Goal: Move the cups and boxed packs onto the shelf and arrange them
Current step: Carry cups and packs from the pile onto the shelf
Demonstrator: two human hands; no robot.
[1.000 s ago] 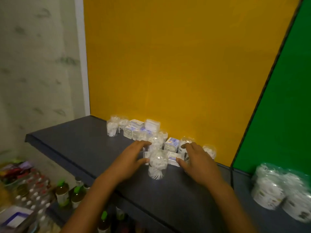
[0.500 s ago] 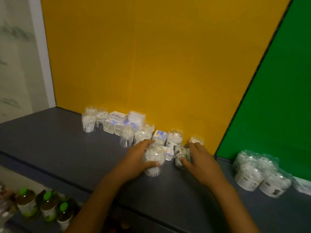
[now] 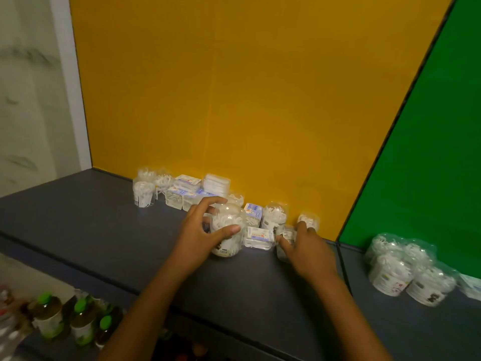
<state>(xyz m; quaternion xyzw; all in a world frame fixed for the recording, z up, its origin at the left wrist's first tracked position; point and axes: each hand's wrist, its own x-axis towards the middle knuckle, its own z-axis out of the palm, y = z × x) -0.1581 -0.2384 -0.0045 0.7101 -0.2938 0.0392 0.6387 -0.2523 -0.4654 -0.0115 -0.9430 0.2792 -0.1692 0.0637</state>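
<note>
Left hand point(image 3: 200, 235) curled round clear cup point(image 3: 227, 230) on grey shelf point(image 3: 91, 230). Right hand point(image 3: 309, 252) holds smaller cup point(image 3: 285, 239). Boxed pack point(image 3: 259, 237) lies between, against yellow wall point(image 3: 260, 100).

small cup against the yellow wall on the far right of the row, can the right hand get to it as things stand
Probably yes. The small cup stands just beyond the right hand, with nothing between them, but that hand holds another cup and would likely have to let go first.
</note>
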